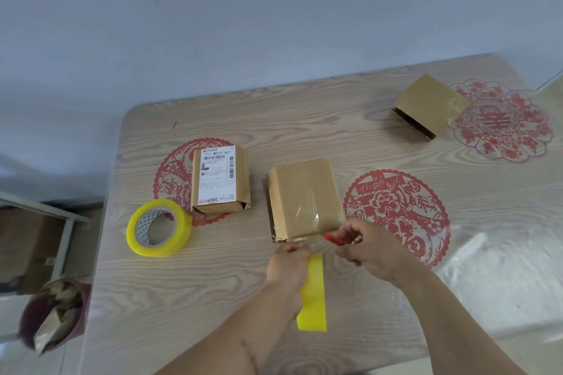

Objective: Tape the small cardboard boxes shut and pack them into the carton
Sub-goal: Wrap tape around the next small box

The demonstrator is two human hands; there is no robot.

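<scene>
Small box (304,199): brown, clear tape on top; hands w/ yellow strip (313,298), red cutter (335,239).

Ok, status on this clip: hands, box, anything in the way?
Left hand pinches yellow tape strip. Right hand grips red cutter at the middle box. Nothing in the way.

- Middle box (304,199) sits on the bench (304,119) right in front of me.
- Labelled box (220,178) is off to its left, and the tape roll (159,228) is left of that, a bit nearer me.
- Third box (428,106) is way out at the far right corner.
- My left grip (288,268) and right grip (370,245) are just in front of the middle box's near edge, with the cutter (335,239) between them.
- Tape strip (313,298) runs from my left grip back toward me.
</scene>
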